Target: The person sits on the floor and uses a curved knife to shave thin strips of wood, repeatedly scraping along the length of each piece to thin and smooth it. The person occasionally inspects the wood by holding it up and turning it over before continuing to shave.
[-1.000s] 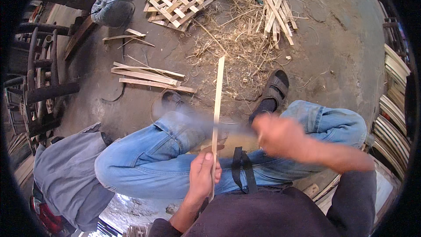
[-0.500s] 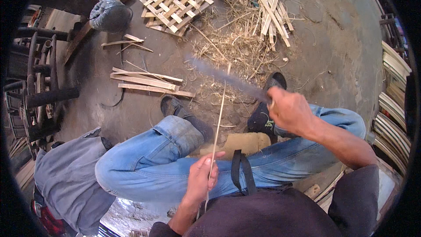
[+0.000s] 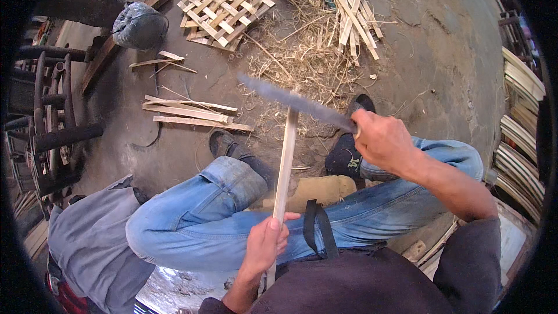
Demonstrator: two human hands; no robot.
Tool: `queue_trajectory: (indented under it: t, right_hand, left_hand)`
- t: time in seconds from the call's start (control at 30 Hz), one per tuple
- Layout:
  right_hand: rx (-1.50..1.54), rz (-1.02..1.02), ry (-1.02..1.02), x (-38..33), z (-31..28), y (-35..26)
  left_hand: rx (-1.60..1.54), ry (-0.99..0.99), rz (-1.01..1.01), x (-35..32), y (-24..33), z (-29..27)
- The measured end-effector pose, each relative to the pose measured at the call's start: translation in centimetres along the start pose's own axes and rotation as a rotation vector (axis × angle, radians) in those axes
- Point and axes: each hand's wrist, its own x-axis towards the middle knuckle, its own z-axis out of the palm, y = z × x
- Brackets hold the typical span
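My left hand [image 3: 266,244] is closed around the lower part of a pale bamboo strip [image 3: 285,166], which slants up and away from me with its broad face showing. My right hand [image 3: 381,142] grips the handle of a long-bladed knife [image 3: 296,102]. Its grey blade, slightly blurred, points to the left and crosses the strip near the far end. Whether the edge touches the strip or passes just over it I cannot tell. The handle is mostly hidden inside my fist.
Curled shavings [image 3: 302,61] lie beyond my feet. Behind them are a woven bamboo panel [image 3: 225,7] and a pile of strips [image 3: 349,11]. More cut strips [image 3: 195,111] rest at left, near a plastic-wrapped bundle [image 3: 139,25]. Stacked bamboo lengths [image 3: 517,139] line the right side.
The strip has turned in my left hand from its thin edge to its broad face. The knife stays across its far end, the blade slightly lower and less blurred.
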Motion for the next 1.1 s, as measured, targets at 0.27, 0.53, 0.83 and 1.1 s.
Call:
queue_trajectory:
  t: [0.27,0.53,0.83,1.1]
  right_hand:
    - [0.067,0.085,0.014,1.3,-0.8,1.2]
    - [-0.009,-0.027,0.128,0.9,0.7,2.2]
    - [1.49,0.635,0.155,4.3,1.2,-1.8]
    - [1.511,0.511,0.186,6.0,3.7,-2.8]
  left_hand:
    - [0.036,-0.044,0.066,-0.3,-0.6,-0.5]
    - [-0.012,-0.049,0.135,0.5,-0.5,-0.1]
    - [-0.014,-0.081,0.247,7.1,3.9,3.6]
    - [-0.093,-0.025,0.251,9.4,2.1,3.0]
